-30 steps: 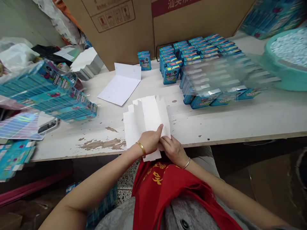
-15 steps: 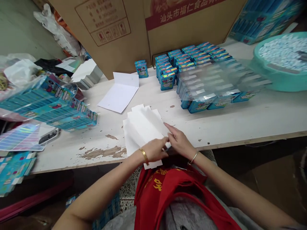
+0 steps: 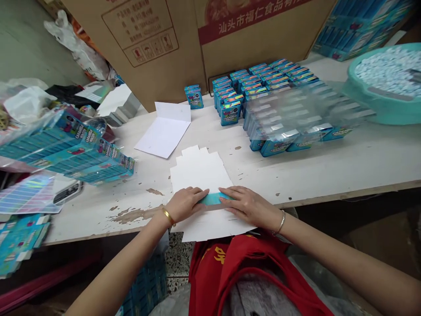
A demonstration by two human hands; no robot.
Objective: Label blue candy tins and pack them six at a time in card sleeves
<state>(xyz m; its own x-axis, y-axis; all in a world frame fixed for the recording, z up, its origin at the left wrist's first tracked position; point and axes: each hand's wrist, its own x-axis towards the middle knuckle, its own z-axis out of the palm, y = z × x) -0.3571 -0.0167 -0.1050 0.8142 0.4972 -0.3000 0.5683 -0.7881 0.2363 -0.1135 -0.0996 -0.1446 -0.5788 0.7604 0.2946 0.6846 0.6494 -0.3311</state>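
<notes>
An unfolded white cardboard box blank (image 3: pixel 200 169) with stepped edges lies on the table and overhangs its front edge. A blue printed strip (image 3: pixel 213 199) shows across it where the card is turned over. My left hand (image 3: pixel 183 204) lies flat on the left end of this strip, fingers stretched inward. On the right end rests my right hand (image 3: pixel 248 205), its fingers spread and pressing on the card. The fingertips of the two hands are a short gap apart. Parts of the strip are hidden under the fingers.
Behind lies a folded white card (image 3: pixel 164 131). Small blue candy boxes (image 3: pixel 230 113) stand in rows, partly under clear plastic (image 3: pixel 296 109). A teal basin (image 3: pixel 381 103) of pale candies is right. Wrapped blue boxes (image 3: pixel 66 142) stand left; a large carton (image 3: pixel 171 66) is behind.
My hands have moved apart from their close position at the blank's right edge and now lie on either side. The blank's near part has spread out, and the blue strip has come into view.
</notes>
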